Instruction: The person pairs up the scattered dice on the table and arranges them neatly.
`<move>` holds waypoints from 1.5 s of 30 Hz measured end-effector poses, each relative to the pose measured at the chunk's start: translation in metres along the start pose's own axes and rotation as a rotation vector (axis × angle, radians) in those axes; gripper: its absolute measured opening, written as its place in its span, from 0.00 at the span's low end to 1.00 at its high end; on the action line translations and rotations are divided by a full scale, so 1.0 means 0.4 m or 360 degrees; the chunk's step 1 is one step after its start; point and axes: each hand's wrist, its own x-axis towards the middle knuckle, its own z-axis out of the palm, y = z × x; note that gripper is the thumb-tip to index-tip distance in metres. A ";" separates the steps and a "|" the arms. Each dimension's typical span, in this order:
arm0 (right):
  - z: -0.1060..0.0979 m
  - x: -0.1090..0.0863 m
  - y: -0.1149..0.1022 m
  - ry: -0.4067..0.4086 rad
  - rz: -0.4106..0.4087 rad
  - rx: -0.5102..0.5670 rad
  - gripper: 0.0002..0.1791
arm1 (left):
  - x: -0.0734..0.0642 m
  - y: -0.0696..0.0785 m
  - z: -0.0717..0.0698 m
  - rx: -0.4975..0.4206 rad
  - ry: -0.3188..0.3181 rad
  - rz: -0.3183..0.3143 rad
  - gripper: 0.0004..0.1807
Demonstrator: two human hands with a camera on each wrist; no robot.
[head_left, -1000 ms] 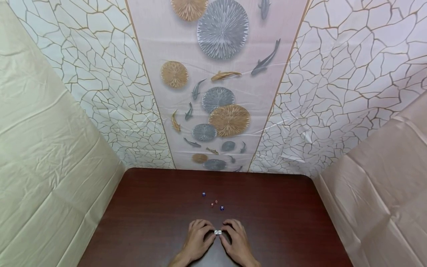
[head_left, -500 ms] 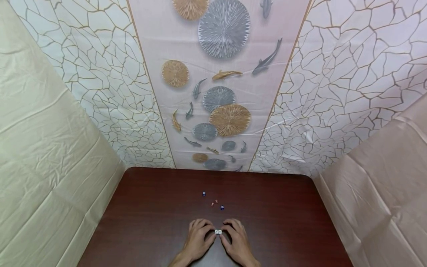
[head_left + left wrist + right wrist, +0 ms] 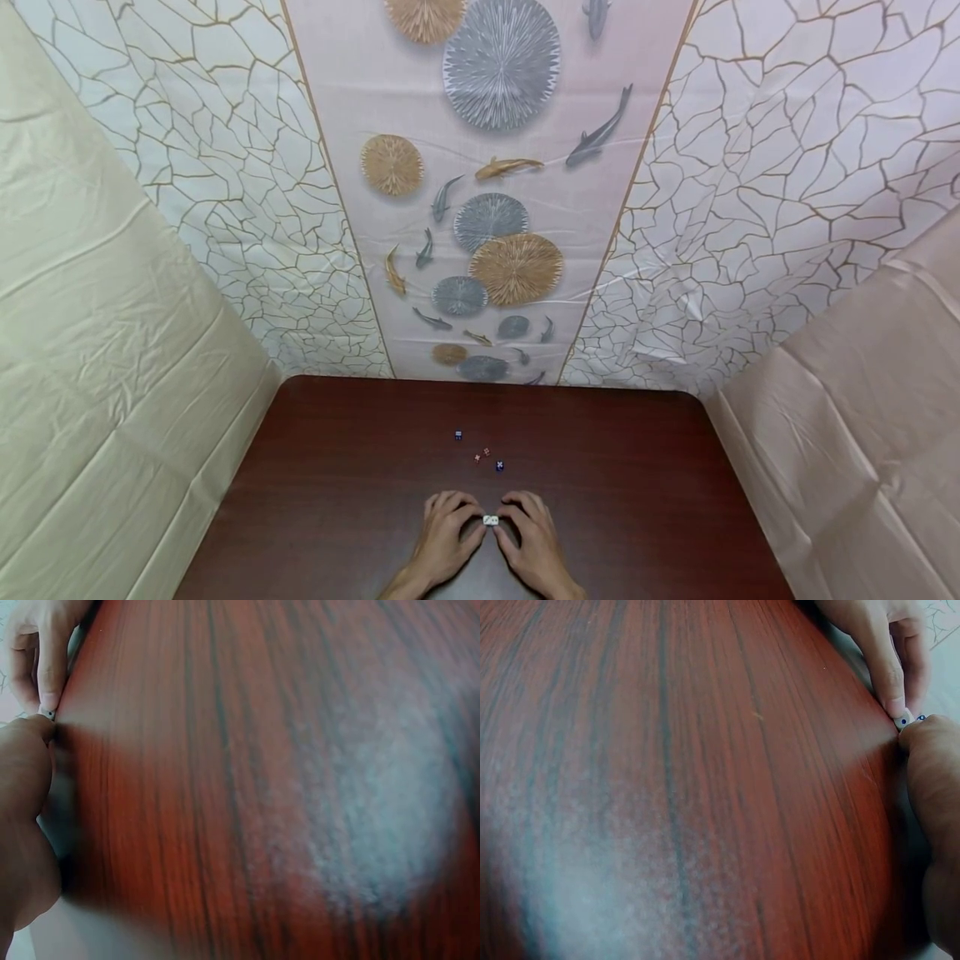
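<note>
White dice (image 3: 487, 520) side by side
Left hand (image 3: 447, 535) pinches one, right hand (image 3: 533, 537) the other; red dice (image 3: 477, 459) and blue dice (image 3: 499, 466) lie beyond on the desk (image 3: 337, 467).

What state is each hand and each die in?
Left hand, curved, pinching the left white die.
Right hand, curved, pinching the right white die.
White dice, held side by side.
Farther blue die, untouched, on the table.
Nearer blue die, untouched, on the table.
Farther red die, untouched.
Nearer red die, untouched.
</note>
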 end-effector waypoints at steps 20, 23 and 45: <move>-0.005 0.004 -0.008 0.0027 -0.0013 -0.0040 0.15 | -0.011 -0.010 0.014 0.0006 0.0073 0.0044 0.14; -0.004 0.004 -0.007 0.0030 -0.0013 -0.0031 0.16 | -0.012 -0.011 0.015 0.0017 0.0079 0.0049 0.14; -0.019 0.025 -0.012 0.0122 0.0121 0.0215 0.14 | -0.010 -0.010 0.012 0.0022 0.0080 0.0037 0.15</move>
